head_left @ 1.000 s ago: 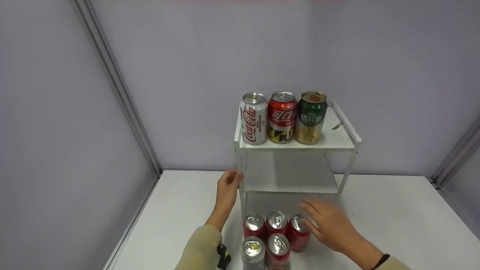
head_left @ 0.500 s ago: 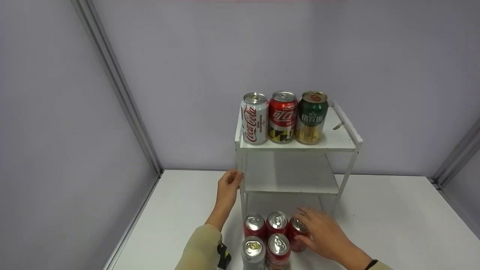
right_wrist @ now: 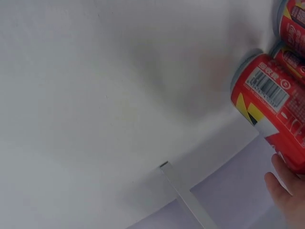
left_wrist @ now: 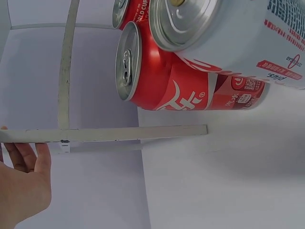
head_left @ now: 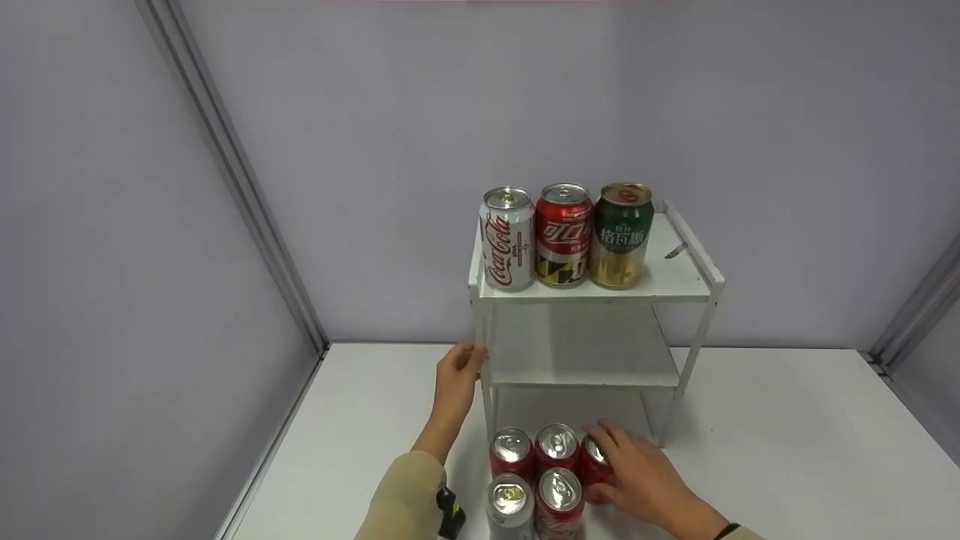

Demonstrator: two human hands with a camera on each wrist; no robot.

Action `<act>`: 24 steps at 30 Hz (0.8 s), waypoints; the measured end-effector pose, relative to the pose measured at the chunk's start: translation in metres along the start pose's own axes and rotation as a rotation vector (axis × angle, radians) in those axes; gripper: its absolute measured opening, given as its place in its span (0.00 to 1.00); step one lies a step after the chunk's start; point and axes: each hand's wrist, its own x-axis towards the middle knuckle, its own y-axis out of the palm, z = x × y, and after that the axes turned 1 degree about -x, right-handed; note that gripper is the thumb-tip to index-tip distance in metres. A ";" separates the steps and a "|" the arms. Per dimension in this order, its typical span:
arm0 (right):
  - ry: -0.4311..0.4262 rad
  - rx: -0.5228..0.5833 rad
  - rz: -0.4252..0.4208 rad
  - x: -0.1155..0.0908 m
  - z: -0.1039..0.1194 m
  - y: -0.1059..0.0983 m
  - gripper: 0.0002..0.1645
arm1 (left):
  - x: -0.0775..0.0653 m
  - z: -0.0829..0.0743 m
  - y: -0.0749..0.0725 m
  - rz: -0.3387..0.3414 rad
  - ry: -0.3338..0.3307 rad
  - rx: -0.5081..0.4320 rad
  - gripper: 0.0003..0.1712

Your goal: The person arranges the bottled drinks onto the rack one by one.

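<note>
In the head view my left hand (head_left: 454, 379) holds the left front leg of a white three-tier shelf (head_left: 577, 352). The left wrist view shows its fingers (left_wrist: 43, 162) against that white leg (left_wrist: 102, 135). My right hand (head_left: 643, 480) grips the rightmost red cola can (head_left: 592, 480), with its fingers over the far side of the lid and the thumb in front. The same can (right_wrist: 271, 102) stands upright on the table. Beside it are two more red cans (head_left: 556, 444) (head_left: 512, 448); nearer stand a silver-white can (head_left: 510, 501) and another red can (head_left: 560, 495).
On the top tier stand a white Coca-Cola can (head_left: 508, 240), a red can (head_left: 563, 236) and a green-gold can (head_left: 622, 236). Below them is the bare middle tier (head_left: 581, 345). Grey walls (head_left: 390, 150) enclose the white table (head_left: 787, 435).
My right hand has moved left and down onto the rightmost red can, its fingers closing around it. The left hand stays on the shelf leg.
</note>
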 end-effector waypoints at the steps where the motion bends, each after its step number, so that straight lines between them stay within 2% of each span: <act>1: 0.006 0.005 0.001 -0.001 0.000 0.001 0.52 | 0.000 0.000 0.001 -0.002 0.003 0.004 0.20; 8: 0.033 0.066 -0.005 -0.003 -0.002 0.007 0.51 | 0.002 0.002 0.002 -0.023 -0.027 0.002 0.18; 12: 0.047 0.092 -0.034 -0.004 -0.001 0.008 0.50 | 0.001 0.001 0.002 -0.017 -0.021 -0.009 0.17; 14: 0.058 0.109 -0.048 -0.004 0.000 0.008 0.50 | 0.000 -0.003 0.002 -0.010 -0.021 -0.024 0.15; 20: 0.080 0.167 -0.073 -0.006 0.003 0.006 0.50 | -0.014 -0.030 0.000 -0.006 -0.006 -0.032 0.12; 24: 0.110 0.182 -0.074 -0.006 0.006 0.004 0.51 | -0.014 -0.028 0.000 -0.010 -0.005 -0.038 0.13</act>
